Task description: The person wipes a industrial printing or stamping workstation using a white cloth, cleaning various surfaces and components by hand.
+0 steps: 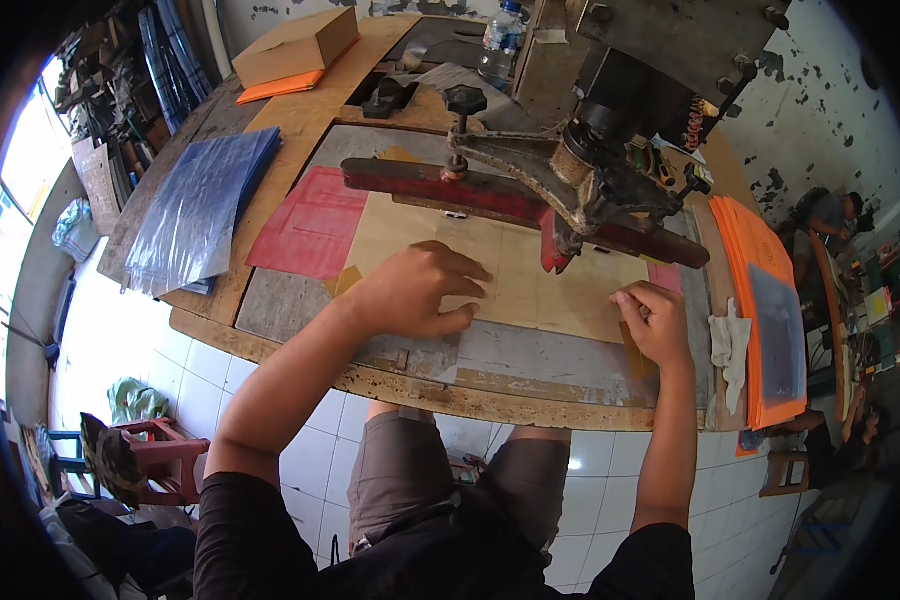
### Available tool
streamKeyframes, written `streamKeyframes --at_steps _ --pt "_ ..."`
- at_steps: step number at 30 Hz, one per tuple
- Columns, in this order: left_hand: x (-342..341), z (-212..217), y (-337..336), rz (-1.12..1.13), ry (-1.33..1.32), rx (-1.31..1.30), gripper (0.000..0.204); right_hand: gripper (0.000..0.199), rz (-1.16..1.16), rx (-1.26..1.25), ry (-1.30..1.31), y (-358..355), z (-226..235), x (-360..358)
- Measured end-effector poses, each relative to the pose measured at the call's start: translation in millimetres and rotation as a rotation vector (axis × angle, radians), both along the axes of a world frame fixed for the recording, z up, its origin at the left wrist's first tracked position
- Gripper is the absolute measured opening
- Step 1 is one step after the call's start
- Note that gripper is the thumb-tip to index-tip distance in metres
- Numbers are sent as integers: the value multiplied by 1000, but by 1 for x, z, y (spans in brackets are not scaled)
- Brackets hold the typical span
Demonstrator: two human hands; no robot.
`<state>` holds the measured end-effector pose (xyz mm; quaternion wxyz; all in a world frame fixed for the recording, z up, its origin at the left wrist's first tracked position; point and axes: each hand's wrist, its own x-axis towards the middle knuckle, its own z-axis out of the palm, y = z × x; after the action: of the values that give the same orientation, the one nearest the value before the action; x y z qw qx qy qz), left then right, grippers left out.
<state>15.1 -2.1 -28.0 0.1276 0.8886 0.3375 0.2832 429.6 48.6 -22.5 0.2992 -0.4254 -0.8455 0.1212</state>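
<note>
Tan sheet [545,275] lies beneath the press [578,185], left hand [423,288] over it.

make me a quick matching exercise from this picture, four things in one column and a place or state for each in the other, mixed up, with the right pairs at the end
Column one
1. left hand
2. right hand
3. cardboard box
4. stack of plastic sheets

Column two
A. resting on something flat and orange
B. fingers curled, near the right end of the tan sheet
C. see-through and bluish, toward the picture's left
D. fingers spread, over the tan sheet's left part

Right pairs: 1-D, 2-B, 3-A, 4-C
</note>
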Motion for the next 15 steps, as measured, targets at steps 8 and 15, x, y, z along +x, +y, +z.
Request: streamKeyframes --at_steps 8,15 --pt "-1 2 0 26 -19 -39 23 20 23 20 45 0 -1 -4" --pt "0 3 -2 46 -7 -66 23 20 24 36 46 0 0 -5"
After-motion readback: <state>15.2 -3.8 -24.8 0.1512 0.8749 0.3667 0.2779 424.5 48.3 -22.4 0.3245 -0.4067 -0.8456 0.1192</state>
